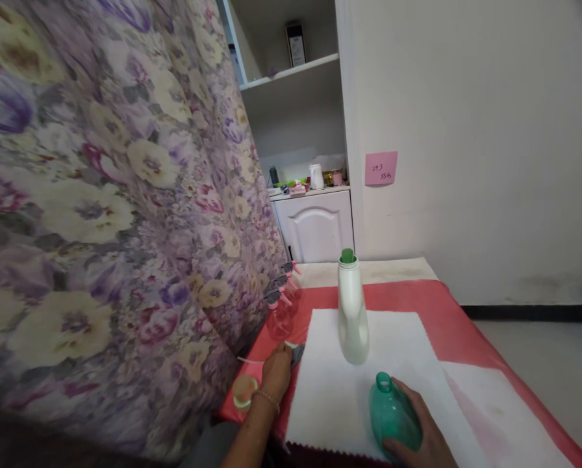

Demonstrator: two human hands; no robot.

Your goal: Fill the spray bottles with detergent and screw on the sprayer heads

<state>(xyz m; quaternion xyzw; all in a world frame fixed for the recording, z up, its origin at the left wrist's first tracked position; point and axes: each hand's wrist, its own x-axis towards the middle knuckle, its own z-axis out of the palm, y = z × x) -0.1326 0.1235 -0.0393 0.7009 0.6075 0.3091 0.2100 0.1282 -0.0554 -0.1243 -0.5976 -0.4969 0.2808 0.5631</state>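
My right hand (425, 422) is wrapped round a translucent green bottle (393, 416), whose open neck has no cap on it. The bottle tilts slightly over the front of the white cloth (330, 403). At the cloth's left edge, my left hand (277, 372) is closed on what looks like a trigger spray head (297, 354), dark grey and partly hidden by the fingers. A thin pale tube (250, 360) sticks out to the left of that hand. Beyond the green bottle stands a tall pale-green jug (353, 325) with a green piece (347, 255) in its mouth.
Several pink spray bottles (278, 320) with dark heads line the table's left edge by the floral curtain (164, 260). A small round container (245, 390) sits near my left wrist. Red cloth (408, 296) covers the table; another white sheet (510, 406) lies at right.
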